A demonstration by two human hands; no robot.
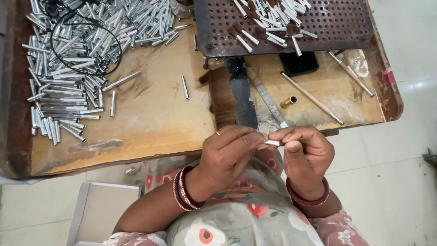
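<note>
ferrule (272,143), a small silver tube, sits pinched between both hands just past the near edge of the board (150,123). left hand (230,152) grips one end with thumb and fingertips, right hand (306,152) clamps the other end the same way, so both are closed on it. bangles on both wrists. right above the hands there's a tuft of brown hair (223,98) lying next to a dark blade (241,93) and a steel ruler (269,100). a brass tube (288,101) and two thin brush handles (312,97) lie to the right. further out, a big pile of silver tubes (68,68) with a black cable on top on the left, and a rusty perforated tray (337,25) holding filled tubes at the top.
</note>
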